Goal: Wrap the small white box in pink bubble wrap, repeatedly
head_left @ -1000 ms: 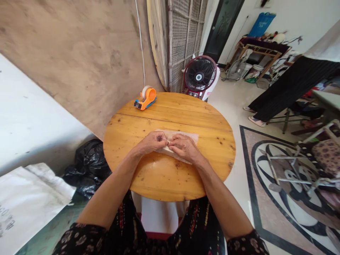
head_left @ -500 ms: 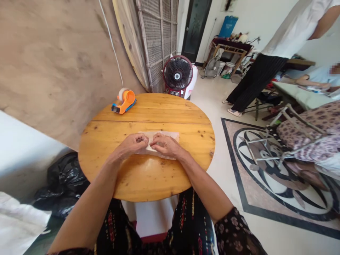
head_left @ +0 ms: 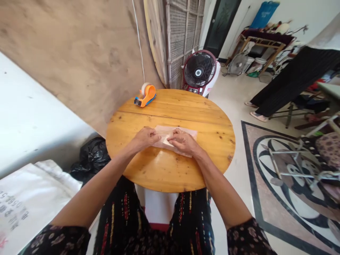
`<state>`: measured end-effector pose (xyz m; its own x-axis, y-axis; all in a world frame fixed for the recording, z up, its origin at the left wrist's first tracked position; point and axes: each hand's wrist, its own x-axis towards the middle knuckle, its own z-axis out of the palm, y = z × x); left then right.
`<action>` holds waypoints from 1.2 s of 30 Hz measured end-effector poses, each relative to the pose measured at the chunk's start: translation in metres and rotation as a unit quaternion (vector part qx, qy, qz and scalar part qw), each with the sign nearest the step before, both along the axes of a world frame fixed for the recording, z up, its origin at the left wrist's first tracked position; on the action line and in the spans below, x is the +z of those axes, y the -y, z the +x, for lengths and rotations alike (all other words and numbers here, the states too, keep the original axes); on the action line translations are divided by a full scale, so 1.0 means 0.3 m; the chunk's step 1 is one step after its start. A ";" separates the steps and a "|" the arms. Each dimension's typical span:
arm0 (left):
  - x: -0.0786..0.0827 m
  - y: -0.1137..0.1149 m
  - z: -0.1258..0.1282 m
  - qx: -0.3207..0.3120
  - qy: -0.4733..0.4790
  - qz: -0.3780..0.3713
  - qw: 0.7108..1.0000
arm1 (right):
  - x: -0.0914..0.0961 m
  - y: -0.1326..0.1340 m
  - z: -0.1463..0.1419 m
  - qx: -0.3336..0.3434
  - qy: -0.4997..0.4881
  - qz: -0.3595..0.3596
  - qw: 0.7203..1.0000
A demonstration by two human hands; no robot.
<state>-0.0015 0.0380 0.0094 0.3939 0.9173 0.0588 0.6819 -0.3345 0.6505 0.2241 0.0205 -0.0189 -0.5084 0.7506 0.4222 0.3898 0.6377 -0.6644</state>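
Observation:
A translucent, pale plastic sheet (head_left: 162,130) lies spread on the round wooden table (head_left: 162,177). Near its middle is a small white flat piece (head_left: 167,140), too small to make out. My left hand (head_left: 146,137) has its fingers curled closed at the sheet's left end. With thumb and forefinger together, my right hand (head_left: 184,142) pinches at the white piece's right side and covers part of the sheet. An orange and blue tape dispenser (head_left: 149,94) with a roll of clear tape stands at the table's back left.
A dark red fan (head_left: 198,72) stands just behind the table. Black plastic bags (head_left: 92,156) and a white printed sack (head_left: 34,198) are on the floor at left. To the right a person in black trousers (head_left: 292,83) stands near a metal-framed chair (head_left: 294,173).
My view has swung left, so everything appears further right. My hands have moved apart, uncovering more of the sheet and the white piece between them.

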 end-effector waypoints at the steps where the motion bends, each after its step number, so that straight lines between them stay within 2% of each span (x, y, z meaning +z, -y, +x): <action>1: -0.008 0.001 -0.003 0.007 0.001 0.026 1.000 | 0.000 -0.001 -0.001 0.002 -0.003 0.005 1.000; 4: -0.017 0.007 -0.011 0.036 -0.008 0.063 0.997 | 0.004 0.000 -0.002 0.000 -0.003 0.021 1.000; 11: 0.016 0.016 -0.031 0.084 -0.040 -0.048 0.995 | 0.012 0.009 -0.005 -0.012 0.009 -0.001 1.000; 13: 0.021 0.012 -0.035 0.077 -0.019 -0.071 0.994 | 0.009 0.006 -0.006 -0.008 0.009 0.009 1.000; 17: 0.017 0.003 -0.039 0.035 0.057 -0.168 0.983 | 0.005 -0.002 -0.006 -0.009 0.012 0.023 1.000; 20: 0.007 0.000 -0.036 0.019 0.092 -0.202 0.975 | 0.008 -0.004 -0.004 -0.019 0.013 0.040 0.999; 25: -0.007 0.005 -0.016 0.060 0.133 -0.217 0.965 | 0.020 0.004 -0.001 -0.016 0.011 0.040 0.999; 32: -0.035 0.011 0.005 0.077 0.135 -0.139 0.978 | 0.011 0.000 0.004 -0.023 0.013 0.029 0.999; 36: -0.030 0.030 0.024 0.132 0.165 -0.179 0.961 | 0.006 0.000 0.004 -0.023 0.004 0.010 1.000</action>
